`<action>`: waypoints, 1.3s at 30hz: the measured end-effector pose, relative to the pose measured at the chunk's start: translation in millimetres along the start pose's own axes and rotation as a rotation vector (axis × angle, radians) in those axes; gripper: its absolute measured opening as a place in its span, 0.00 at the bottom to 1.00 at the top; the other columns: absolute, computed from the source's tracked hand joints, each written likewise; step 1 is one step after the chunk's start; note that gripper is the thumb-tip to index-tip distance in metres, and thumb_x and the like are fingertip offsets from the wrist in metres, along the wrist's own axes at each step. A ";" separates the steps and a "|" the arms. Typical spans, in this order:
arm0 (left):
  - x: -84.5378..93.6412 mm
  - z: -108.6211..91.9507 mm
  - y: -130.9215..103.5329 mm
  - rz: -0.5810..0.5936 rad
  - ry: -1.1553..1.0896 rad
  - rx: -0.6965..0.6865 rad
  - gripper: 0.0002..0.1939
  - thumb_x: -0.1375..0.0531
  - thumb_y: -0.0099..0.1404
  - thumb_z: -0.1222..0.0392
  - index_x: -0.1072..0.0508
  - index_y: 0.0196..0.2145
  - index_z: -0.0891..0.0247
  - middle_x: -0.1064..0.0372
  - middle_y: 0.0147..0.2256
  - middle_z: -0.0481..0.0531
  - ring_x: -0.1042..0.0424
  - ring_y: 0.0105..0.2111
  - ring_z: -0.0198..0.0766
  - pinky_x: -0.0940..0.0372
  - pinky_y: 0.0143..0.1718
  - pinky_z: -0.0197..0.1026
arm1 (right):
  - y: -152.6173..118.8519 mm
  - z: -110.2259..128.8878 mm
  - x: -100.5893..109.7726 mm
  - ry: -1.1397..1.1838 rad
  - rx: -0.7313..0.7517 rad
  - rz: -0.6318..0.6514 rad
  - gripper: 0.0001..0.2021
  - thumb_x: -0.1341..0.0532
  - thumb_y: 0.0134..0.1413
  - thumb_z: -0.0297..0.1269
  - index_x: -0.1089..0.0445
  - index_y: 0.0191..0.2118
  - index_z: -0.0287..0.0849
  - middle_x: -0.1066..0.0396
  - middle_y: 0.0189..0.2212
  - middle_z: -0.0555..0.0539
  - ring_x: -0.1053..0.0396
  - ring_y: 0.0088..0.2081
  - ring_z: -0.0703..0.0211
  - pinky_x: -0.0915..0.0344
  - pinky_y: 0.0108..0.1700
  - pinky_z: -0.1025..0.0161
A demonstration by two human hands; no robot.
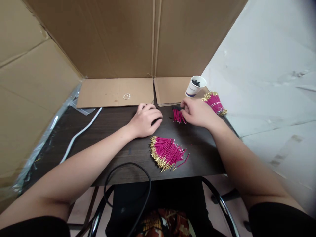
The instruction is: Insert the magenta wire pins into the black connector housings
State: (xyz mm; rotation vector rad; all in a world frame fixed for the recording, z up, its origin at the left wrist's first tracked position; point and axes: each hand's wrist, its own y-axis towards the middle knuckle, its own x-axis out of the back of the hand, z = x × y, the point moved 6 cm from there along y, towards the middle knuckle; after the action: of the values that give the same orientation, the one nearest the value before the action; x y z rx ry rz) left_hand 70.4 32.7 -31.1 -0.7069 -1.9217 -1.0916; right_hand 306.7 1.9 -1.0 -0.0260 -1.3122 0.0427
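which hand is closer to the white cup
Right. The right hand is just in front of the white cup; the left hand is farther away, to the cup's left.

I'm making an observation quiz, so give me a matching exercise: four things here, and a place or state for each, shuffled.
1. Cup
2. Tied bundle
3. Pink pile
4. Right hand

A. At the black-ended wires
B. Holds black pieces
C. Nearest the table's front edge
D. White band around it

Pairs: 1-B; 2-D; 3-C; 4-A
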 end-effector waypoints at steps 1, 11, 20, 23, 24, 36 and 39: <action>3.4 4.3 0.4 -0.058 0.008 0.048 0.14 0.42 0.82 0.55 0.16 0.47 0.61 0.14 0.52 0.56 0.24 0.58 0.55 0.42 0.64 0.62 | 0.4 4.4 -1.0 0.023 0.065 -0.030 0.13 0.42 0.69 0.36 0.26 0.53 0.40 0.23 0.39 0.44 0.33 0.39 0.63 0.42 0.46 0.61; 2.8 32.6 -1.0 -0.135 0.053 0.373 0.12 0.34 0.74 0.59 0.16 0.53 0.59 0.21 0.59 0.58 0.32 0.63 0.60 0.39 0.63 0.65 | -1.2 32.2 -28.7 0.066 0.316 -0.032 0.12 0.39 0.72 0.39 0.20 0.47 0.39 0.25 0.47 0.39 0.33 0.51 0.54 0.37 0.61 0.54; 4.9 22.6 0.6 -0.142 -0.016 0.244 0.07 0.34 0.76 0.58 0.17 0.49 0.60 0.20 0.55 0.57 0.28 0.61 0.54 0.38 0.65 0.60 | -4.9 44.9 -33.8 -0.008 0.340 -0.082 0.15 0.45 0.76 0.38 0.21 0.48 0.38 0.24 0.51 0.37 0.37 0.52 0.53 0.42 0.57 0.55; 2.7 17.4 1.1 -0.105 -0.044 0.161 0.07 0.34 0.77 0.57 0.17 0.49 0.59 0.19 0.54 0.56 0.27 0.60 0.53 0.37 0.63 0.60 | -8.1 45.0 -31.3 -0.042 0.325 -0.078 0.15 0.45 0.76 0.40 0.22 0.49 0.40 0.25 0.52 0.38 0.37 0.54 0.51 0.45 0.57 0.54; 2.1 16.7 0.9 -0.099 -0.042 0.148 0.07 0.34 0.77 0.57 0.17 0.49 0.59 0.19 0.54 0.55 0.27 0.60 0.54 0.38 0.62 0.60 | -8.5 44.0 -30.8 -0.057 0.313 -0.073 0.14 0.43 0.76 0.41 0.22 0.50 0.40 0.25 0.52 0.38 0.37 0.55 0.50 0.45 0.57 0.54; 2.1 15.2 0.5 -0.071 -0.067 0.129 0.07 0.35 0.77 0.56 0.18 0.48 0.59 0.19 0.54 0.56 0.26 0.59 0.53 0.38 0.63 0.59 | -5.0 43.2 -41.6 -0.078 0.288 -0.016 0.15 0.48 0.77 0.38 0.25 0.47 0.38 0.27 0.52 0.35 0.41 0.55 0.50 0.53 0.54 0.57; 2.9 10.7 0.0 -0.052 -0.093 0.065 0.09 0.33 0.76 0.53 0.17 0.49 0.58 0.19 0.54 0.56 0.26 0.59 0.53 0.38 0.64 0.59 | -7.4 49.5 -43.0 -0.043 0.307 0.001 0.16 0.49 0.78 0.39 0.25 0.48 0.39 0.27 0.54 0.36 0.41 0.56 0.49 0.53 0.54 0.56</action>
State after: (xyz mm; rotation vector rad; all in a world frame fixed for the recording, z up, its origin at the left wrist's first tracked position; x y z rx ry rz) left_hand 64.9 42.3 -31.9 -0.6856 -2.0551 -1.0393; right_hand 248.0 -7.8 -29.5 0.2369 -1.3371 0.2467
